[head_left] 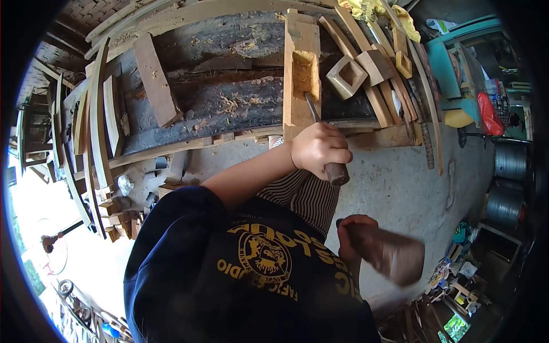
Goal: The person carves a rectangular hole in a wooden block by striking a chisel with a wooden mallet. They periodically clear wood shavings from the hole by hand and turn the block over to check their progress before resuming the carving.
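My left hand (321, 150) is wrapped round the dark wooden handle of a chisel (338, 174). The chisel's narrow metal blade reaches into the near end of a rough rectangular recess (305, 70) cut in a light wooden board (295, 113). Low on the right, my right hand (349, 235) grips a brown wooden mallet (394, 251), smeared by motion and apart from the chisel. Part of the right hand is hidden behind the mallet. Wood chips lie in the recess.
The board rests across a dark, chip-strewn timber bench (229, 108). A brown plank (155, 80) lies to its left. Hollow square wooden pieces (346, 77) and several strips lie on the right. Offcuts (117, 220) are piled on the concrete floor (394, 177), left of my body.
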Demonstrator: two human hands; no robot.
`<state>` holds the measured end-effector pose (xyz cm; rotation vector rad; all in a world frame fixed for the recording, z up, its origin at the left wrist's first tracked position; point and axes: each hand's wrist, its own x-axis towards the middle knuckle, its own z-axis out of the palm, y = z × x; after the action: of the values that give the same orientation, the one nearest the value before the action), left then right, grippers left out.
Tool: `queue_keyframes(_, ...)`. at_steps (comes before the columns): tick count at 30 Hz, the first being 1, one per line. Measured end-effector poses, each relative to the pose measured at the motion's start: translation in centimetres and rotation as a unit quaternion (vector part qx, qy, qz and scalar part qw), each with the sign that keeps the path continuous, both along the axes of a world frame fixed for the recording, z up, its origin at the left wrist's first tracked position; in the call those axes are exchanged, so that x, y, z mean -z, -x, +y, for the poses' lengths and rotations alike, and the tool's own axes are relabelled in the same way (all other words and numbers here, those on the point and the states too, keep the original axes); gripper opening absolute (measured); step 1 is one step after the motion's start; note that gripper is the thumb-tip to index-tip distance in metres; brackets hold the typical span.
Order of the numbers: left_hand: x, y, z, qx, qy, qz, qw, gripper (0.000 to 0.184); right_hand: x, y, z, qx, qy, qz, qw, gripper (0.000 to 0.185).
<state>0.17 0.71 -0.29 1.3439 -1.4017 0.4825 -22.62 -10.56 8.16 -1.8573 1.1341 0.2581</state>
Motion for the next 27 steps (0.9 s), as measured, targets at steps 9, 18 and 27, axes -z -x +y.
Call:
queue_keyframes(9, 0.0, 0.6, -0.7, -0.067, 0.01, 0.008, 0.998, 0.033, 2.9, -1.0, -1.0, 0.006, -0.074, -0.318, 0.945, 0.036)
queue_keyframes(18, -0.5, 1.8, 0.6, 0.013, 0.002, 0.033, 0.999, 0.032, 3.0, -1.4, -0.9, 0.019, -0.094, -0.296, 0.95, 0.031)
queue_keyframes(27, 0.2, -0.2, 0.0, 0.012, 0.035, 0.006, 0.999, 0.03, 3.0, -0.9, -0.6, 0.01, -0.095, -0.281, 0.955, 0.027)
